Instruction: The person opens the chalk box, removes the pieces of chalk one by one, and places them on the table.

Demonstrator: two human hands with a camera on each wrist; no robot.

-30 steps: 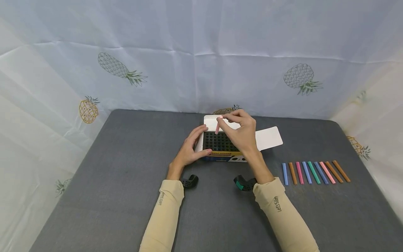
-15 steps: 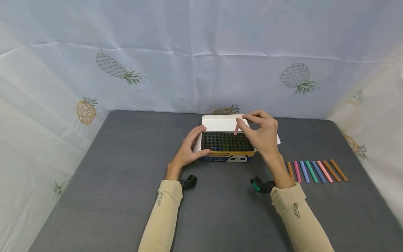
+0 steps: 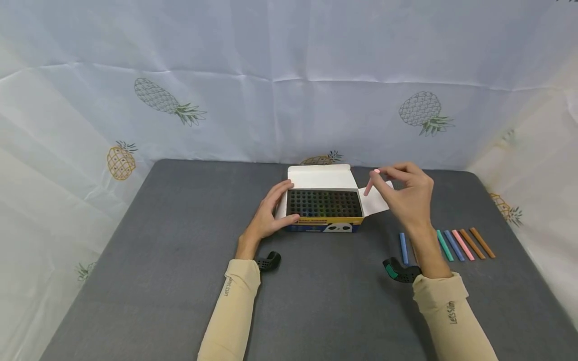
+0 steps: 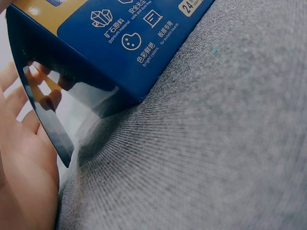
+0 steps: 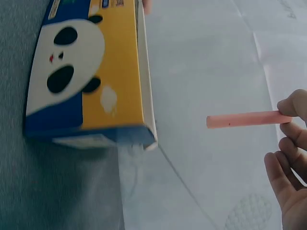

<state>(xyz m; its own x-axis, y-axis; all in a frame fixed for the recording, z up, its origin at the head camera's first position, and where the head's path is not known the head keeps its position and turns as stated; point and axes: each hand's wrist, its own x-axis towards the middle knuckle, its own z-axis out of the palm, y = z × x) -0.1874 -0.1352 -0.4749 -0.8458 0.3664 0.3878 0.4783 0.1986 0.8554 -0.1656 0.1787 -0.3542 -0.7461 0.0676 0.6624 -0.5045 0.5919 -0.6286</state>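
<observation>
My right hand (image 3: 410, 198) pinches a pink chalk stick (image 5: 247, 119) near one end, between thumb and fingertips. In the head view that stick slants over the white right side flap (image 3: 374, 201) of the chalk box (image 3: 331, 224). The box stands with its lid raised at the back; a dark insert with rows of round holes (image 3: 323, 203) shows inside. Its yellow and blue front carries a panda face. My left hand (image 3: 270, 213) grips the box's left end, thumb along the front edge and fingers at the back corner. In the left wrist view, the palm lies beside the left flap.
On the grey table (image 3: 180, 260), right of the box, lies a row of chalk sticks: a blue one (image 3: 404, 248), a green one (image 3: 445, 245), a pink one (image 3: 463, 245) and several others. My right forearm hides part of the row. A pineapple-print curtain (image 3: 226, 120) hangs behind.
My right hand has moved right with the pink chalk stick, from over the holes to above the right flap. The left hand keeps its hold on the box.
</observation>
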